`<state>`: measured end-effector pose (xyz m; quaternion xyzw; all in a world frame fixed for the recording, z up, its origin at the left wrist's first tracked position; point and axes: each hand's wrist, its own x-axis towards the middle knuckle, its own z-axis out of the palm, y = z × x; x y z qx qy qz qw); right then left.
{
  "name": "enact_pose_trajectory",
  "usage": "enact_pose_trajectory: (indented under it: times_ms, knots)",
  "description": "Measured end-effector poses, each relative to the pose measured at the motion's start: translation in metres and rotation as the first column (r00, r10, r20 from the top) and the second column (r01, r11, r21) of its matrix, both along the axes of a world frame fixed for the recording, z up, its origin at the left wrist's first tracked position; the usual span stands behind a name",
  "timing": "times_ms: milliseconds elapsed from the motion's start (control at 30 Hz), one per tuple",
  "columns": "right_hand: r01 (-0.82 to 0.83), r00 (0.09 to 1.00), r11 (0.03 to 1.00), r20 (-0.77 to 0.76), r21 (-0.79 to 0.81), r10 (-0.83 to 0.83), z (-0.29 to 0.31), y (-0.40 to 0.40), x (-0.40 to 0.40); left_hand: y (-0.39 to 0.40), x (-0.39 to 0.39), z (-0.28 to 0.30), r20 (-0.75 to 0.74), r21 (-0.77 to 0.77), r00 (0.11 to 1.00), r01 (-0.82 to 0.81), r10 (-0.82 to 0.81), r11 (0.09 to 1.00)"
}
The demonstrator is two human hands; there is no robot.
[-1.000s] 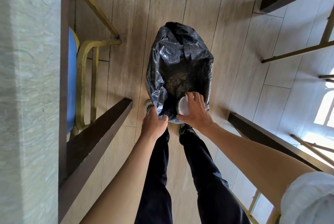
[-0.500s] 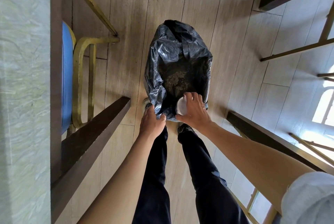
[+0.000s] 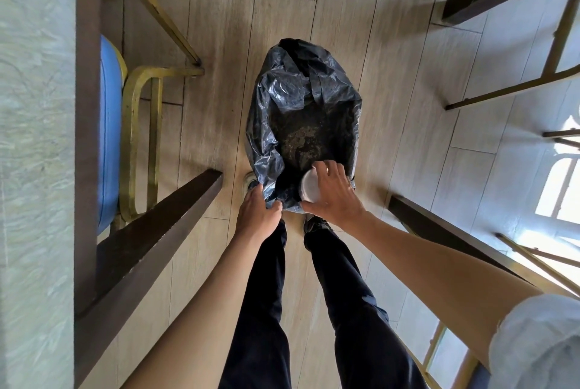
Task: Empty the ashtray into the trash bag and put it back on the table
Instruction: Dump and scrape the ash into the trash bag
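A black trash bag [image 3: 292, 96] stands open on the wooden floor in front of my feet, with ash and crumbs lying at its bottom. My left hand [image 3: 255, 211] pinches the bag's near rim and holds it open. My right hand [image 3: 334, 192] grips a small round grey ashtray [image 3: 309, 185], tipped on its side over the bag's near edge with its opening facing into the bag. My fingers cover most of the ashtray.
The pale marbled table [image 3: 34, 137] runs along the left, with its dark wooden leg [image 3: 150, 231] slanting toward my left foot. A blue-seated chair with a gold frame [image 3: 138, 125] stands under it. More dark table legs [image 3: 439, 231] and gold chair legs stand at the right.
Both hands stay at the bag's near rim. The ashtray has shifted only slightly in my right hand. The view has drifted a little.
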<state>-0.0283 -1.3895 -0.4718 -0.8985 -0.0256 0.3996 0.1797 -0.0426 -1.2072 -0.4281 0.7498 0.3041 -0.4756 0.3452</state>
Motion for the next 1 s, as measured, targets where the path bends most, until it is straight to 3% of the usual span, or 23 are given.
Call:
enact_pose_trajectory:
  times_ms: [167, 400, 633, 733, 833, 933, 1000]
  knots:
    - [-0.033, 0.999, 0.999, -0.033, 0.001, 0.033, 0.004, -0.004, -0.003, 0.0, -0.005, 0.0, -0.01, 0.006, 1.0, 0.005, -0.005, 1.0]
    - [0.112, 0.993, 0.989, 0.019, 0.1, -0.114, 0.037, -0.006, 0.005, -0.004, -0.003, 0.025, 0.034, 0.04, 0.999, 0.005, -0.006, 0.999]
    - [0.146, 0.988, 0.981, 0.037, 0.132, -0.152, 0.122, -0.014, 0.017, -0.015, 0.017, 0.109, 0.051, 0.026, 0.997, 0.05, -0.051, 0.998]
    - [0.286, 0.958, 0.948, -0.038, 0.137, -0.284, 0.164, -0.018, 0.025, -0.019, 0.026, 0.156, 0.103, -0.014, 0.994, 0.047, -0.046, 0.999]
    - [0.499, 0.866, 0.848, -0.15, 0.182, -0.477, 0.21, -0.025, 0.027, -0.024, 0.028, 0.208, 0.221, -0.058, 0.975, 0.051, -0.037, 0.997]
    - [0.749, 0.66, 0.623, -0.334, 0.226, -0.673, 0.257, -0.033, 0.024, -0.027, 0.024, 0.257, 0.31, -0.09, 0.949, 0.078, -0.047, 0.993]
    - [0.833, 0.553, 0.495, -0.411, 0.249, -0.725, 0.289, -0.042, 0.022, -0.028, 0.021, 0.289, 0.367, -0.103, 0.929, 0.092, -0.049, 0.99]
